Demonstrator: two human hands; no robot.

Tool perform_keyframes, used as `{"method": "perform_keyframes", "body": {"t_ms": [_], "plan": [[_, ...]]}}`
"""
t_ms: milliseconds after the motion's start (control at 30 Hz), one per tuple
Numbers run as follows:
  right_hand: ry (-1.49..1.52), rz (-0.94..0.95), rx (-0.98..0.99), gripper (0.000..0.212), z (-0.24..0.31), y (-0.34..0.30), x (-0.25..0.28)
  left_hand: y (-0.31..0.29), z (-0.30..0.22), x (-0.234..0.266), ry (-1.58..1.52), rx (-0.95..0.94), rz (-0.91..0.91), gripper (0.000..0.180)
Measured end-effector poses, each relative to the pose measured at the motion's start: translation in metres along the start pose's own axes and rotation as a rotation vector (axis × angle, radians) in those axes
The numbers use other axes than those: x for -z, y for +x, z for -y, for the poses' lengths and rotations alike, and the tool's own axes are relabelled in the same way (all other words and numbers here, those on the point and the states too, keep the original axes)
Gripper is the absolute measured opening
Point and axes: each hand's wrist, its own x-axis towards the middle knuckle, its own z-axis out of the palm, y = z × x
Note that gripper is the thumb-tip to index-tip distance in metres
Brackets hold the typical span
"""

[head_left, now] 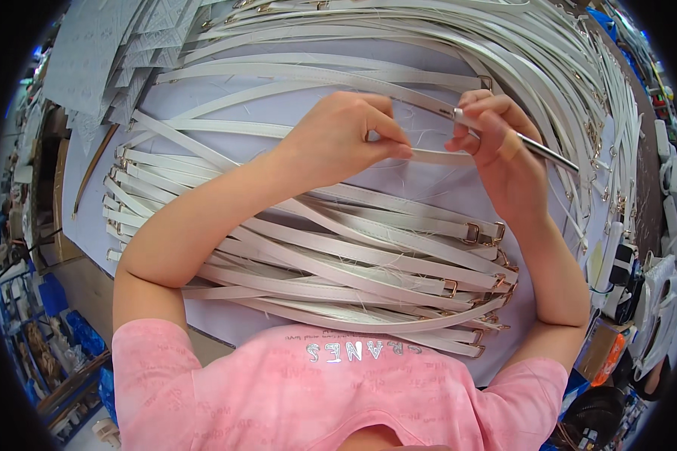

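One pen-like tool (547,153); dozens of white straps (384,286).

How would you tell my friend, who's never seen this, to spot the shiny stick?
Find the pale table spread with white straps, then the person's right hand above it. A slim silver rod sits in that hand, slanting down and sticking out to the right. Unlike the flat, bendy straps around it, it is straight and shines like metal.

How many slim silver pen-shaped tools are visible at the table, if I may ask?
1: the slim silver pen-shaped tool is in the person's right hand; others may be hidden beneath the flat white straps.
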Motion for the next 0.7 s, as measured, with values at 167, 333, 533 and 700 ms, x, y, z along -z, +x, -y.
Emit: {"method": "perform_keyframes", "body": {"t_ms": [167, 333, 533, 700], "plan": [[-0.124, 0.041, -0.2, 0.008, -0.01, 0.005, 0.001, 0.002, 0.003, 0.007, -0.39, 0.213, 0.025, 0.016], [-0.18, 0.024, -0.294, 0.009, -0.01, 0.008, 0.003, 0.005, 0.017, 0.015, -0.416, 0.07, 0.16, 0.015], [-0.449, 0.051, -0.227, 0.012, -0.014, 0.008, -0.005, 0.006, 0.009, 0.017, -0.164, 0.03, 0.209, 0.022], [-0.552, 0.045, -0.196, 0.012, -0.015, 0.007, -0.011, 0.005, 0.003, 0.01, -0.238, 0.16, 0.094, 0.024]]}}
